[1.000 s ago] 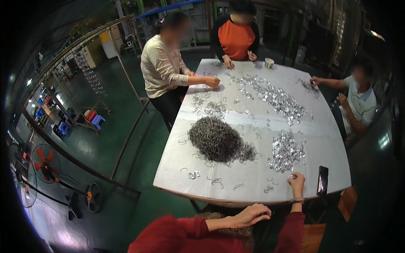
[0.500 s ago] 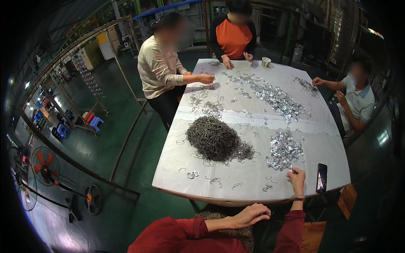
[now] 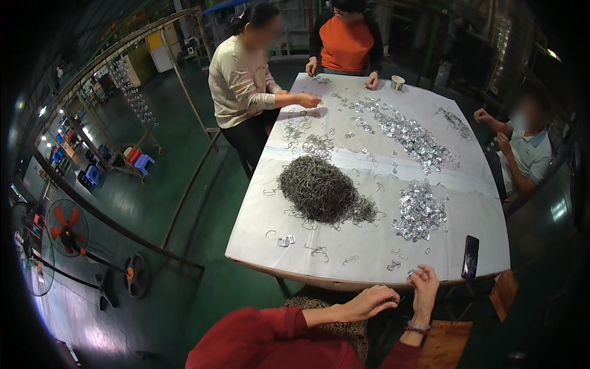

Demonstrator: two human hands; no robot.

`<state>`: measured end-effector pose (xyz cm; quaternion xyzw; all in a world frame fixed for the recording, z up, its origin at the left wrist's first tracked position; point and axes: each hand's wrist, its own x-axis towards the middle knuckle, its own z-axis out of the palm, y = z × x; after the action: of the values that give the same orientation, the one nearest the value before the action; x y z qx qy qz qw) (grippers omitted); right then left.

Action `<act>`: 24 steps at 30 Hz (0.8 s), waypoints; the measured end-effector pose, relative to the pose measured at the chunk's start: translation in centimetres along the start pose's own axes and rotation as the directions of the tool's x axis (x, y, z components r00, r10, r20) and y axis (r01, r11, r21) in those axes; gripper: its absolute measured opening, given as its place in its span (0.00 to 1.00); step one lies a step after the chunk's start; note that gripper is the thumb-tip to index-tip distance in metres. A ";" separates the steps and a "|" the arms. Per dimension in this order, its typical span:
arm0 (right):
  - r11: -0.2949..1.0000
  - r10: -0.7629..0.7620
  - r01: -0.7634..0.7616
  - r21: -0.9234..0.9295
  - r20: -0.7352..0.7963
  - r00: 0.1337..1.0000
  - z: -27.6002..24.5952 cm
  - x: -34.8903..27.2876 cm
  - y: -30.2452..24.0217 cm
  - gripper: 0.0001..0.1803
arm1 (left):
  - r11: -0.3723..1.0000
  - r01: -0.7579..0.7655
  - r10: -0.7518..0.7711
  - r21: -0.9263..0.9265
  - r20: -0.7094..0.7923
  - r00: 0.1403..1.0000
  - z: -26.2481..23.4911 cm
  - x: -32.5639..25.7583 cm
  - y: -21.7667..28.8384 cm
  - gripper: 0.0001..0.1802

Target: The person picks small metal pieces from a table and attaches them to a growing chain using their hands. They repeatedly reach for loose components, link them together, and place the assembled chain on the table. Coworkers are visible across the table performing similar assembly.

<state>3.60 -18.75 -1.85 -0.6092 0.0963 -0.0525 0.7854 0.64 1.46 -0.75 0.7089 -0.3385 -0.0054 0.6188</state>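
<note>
Centrally, the white-covered bench (image 3: 369, 249) carries a large dark heap of wire clips (image 3: 319, 189) and, to its right, a smaller pile of shiny metal clips (image 3: 420, 210). A black phone (image 3: 470, 256) lies flat near the bench's right front corner. At the near edge, the right hand (image 3: 424, 288) pinches a small metal clip (image 3: 410, 271) between raised fingertips. The left hand (image 3: 370, 301) is curled narrow just beside it; its contents cannot be determined.

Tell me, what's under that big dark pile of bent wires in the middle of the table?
The wire pile sits on the white sheet that covers the table. Loose wire hooks lie around its edge. Anything beneath the pile itself is hidden by the wires.
</note>
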 end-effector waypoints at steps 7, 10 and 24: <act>0.998 -0.057 0.057 -0.011 -0.002 0.998 2.3 -6.8 -3.0 0.07 | 0.999 -0.024 0.024 0.030 -0.001 1.000 0.1 0.8 0.0 0.08; 0.992 -0.121 0.120 -0.048 -0.014 0.993 3.0 -7.6 -3.9 0.06 | 0.998 -0.035 0.035 0.043 0.005 0.999 0.1 1.0 0.6 0.08; 0.988 -0.026 0.045 0.149 -0.125 0.992 3.0 -8.5 -2.8 0.07 | 0.995 -0.042 0.038 0.094 0.046 0.998 0.7 0.2 -1.2 0.11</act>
<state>-3.94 -14.95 2.27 -0.5448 0.1293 -0.1111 0.8211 1.04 0.80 -1.90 0.7301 -0.3661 0.0074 0.5769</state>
